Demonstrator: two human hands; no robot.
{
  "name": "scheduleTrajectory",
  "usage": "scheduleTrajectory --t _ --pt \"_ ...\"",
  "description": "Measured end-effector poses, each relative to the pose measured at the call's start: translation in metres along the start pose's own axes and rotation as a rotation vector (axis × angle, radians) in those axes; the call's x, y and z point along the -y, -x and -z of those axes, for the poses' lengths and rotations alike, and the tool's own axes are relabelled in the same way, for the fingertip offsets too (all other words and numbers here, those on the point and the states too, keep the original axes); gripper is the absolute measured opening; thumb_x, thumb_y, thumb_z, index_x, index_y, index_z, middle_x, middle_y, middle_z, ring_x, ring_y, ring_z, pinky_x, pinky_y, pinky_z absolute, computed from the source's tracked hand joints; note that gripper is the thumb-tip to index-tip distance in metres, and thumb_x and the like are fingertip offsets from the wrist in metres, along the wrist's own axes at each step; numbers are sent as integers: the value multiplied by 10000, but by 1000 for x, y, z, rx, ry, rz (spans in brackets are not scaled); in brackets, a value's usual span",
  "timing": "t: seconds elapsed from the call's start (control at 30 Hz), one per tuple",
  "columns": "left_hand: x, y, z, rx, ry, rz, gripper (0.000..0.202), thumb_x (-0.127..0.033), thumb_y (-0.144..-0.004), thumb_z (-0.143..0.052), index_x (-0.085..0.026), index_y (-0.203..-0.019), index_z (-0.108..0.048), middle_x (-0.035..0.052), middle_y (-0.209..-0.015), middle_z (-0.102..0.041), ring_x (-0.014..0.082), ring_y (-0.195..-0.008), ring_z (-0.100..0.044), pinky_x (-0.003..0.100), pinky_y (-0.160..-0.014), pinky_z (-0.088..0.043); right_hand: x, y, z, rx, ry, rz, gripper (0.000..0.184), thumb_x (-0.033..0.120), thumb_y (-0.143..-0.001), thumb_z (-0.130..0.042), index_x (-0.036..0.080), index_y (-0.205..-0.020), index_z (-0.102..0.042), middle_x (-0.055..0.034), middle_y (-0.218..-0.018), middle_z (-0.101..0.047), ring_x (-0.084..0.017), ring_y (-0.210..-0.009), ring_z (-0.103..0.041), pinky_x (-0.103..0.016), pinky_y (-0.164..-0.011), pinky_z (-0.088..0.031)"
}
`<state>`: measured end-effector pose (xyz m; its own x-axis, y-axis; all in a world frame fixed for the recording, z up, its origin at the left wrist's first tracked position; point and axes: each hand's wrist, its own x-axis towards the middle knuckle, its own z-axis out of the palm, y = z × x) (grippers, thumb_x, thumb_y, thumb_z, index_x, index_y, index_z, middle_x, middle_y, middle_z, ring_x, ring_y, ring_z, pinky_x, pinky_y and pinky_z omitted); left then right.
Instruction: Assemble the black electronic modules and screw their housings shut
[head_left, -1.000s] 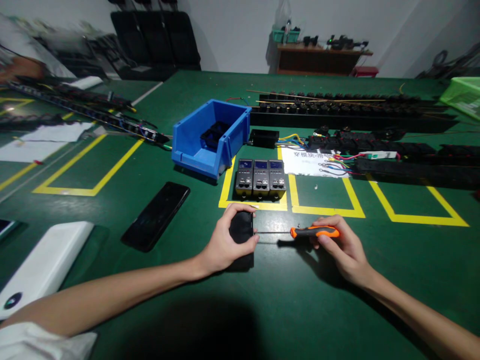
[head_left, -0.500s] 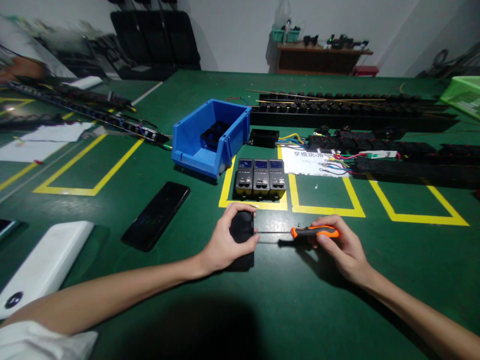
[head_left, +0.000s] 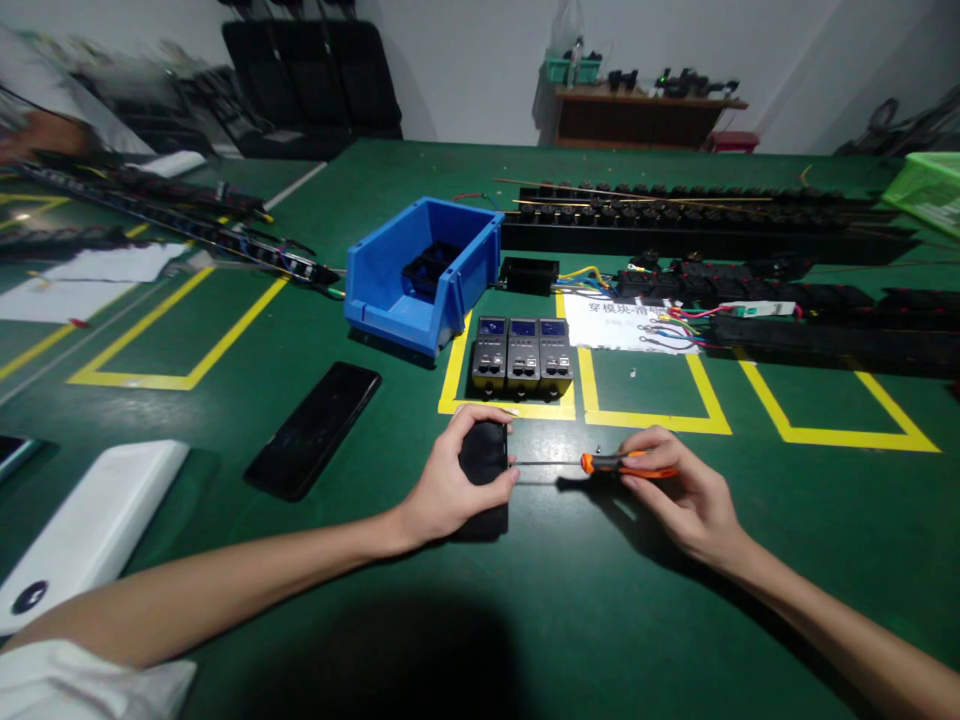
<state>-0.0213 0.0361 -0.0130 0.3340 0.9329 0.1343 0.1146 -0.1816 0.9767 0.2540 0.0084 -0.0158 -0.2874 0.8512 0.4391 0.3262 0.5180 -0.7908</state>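
My left hand [head_left: 450, 480] is closed around a black plastic module [head_left: 484, 455] on the green table, thumb on the near side and fingers on the far side. In my right hand [head_left: 686, 500] is a screwdriver [head_left: 600, 463] with an orange and black handle, pinched between thumb and fingers. Its thin shaft lies level and points left, the tip at the module's right side; whether it sits on a screw is hidden. Just beyond my left hand stand three grey modules [head_left: 523, 358] with small blue screens, side by side in a yellow taped outline.
A blue bin [head_left: 405, 320] with black parts stands beyond. A black phone [head_left: 313, 430] and a white device [head_left: 97, 520] lie at left. Black strips with wires [head_left: 780, 290] and a printed sheet [head_left: 619, 325] are at right. Another person's hand [head_left: 52, 135] shows far left.
My right hand's fingers and thumb have shifted a little forward along the screwdriver handle, and the handle has turned slightly. My left hand and the module stay in place.
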Motion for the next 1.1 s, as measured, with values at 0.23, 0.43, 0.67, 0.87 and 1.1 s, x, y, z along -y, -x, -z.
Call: scheduleTrajectory --t 0.23,0.43,0.67,0.87,1.1 --pt "1 0 -1 11 -29 -18 408 -168 -741 -689 -211 -1100 -500 55 -1089 -544 165 -839 -658 339 -829 -537 5 2 2 -13 -20 -73 317 144 -845 -633 254 -1137 -577 -55 -1019 -609 -192 -913 -613 -329 -774 -502" --pt "1 1 0 17 -23 -22 406 -176 -751 -687 -212 -1103 -488 56 -1090 -537 163 -832 -658 341 -828 -531 1 2 -1 56 -24 -265 160 230 -942 -502 224 -1057 -614 -15 -796 -633 -120 -587 -584 -243 -533 -469" --pt "0 0 0 21 -6 -13 407 -184 -746 -699 -212 -1099 -498 57 -1102 -530 155 -825 -657 325 -813 -534 7 -4 -1 -24 61 65 225 40 -817 -621 205 -967 -650 -58 -907 -620 -188 -859 -609 -324 -725 -493" --pt "0 0 0 30 18 2 421 -204 -744 -710 -213 -1108 -499 54 -1088 -532 155 -819 -655 321 -803 -537 7 -2 2 -33 90 212 232 -16 -763 -616 208 -809 -652 -63 -916 -623 -207 -869 -579 -361 -733 -477" --pt "-2 0 1 32 31 9 419 -211 -747 -711 -210 -1106 -495 51 -1085 -533 149 -811 -659 307 -799 -531 8 -2 0 26 94 -11 250 145 -832 -644 216 -1070 -621 -79 -1027 -628 -218 -969 -610 -363 -824 -495"
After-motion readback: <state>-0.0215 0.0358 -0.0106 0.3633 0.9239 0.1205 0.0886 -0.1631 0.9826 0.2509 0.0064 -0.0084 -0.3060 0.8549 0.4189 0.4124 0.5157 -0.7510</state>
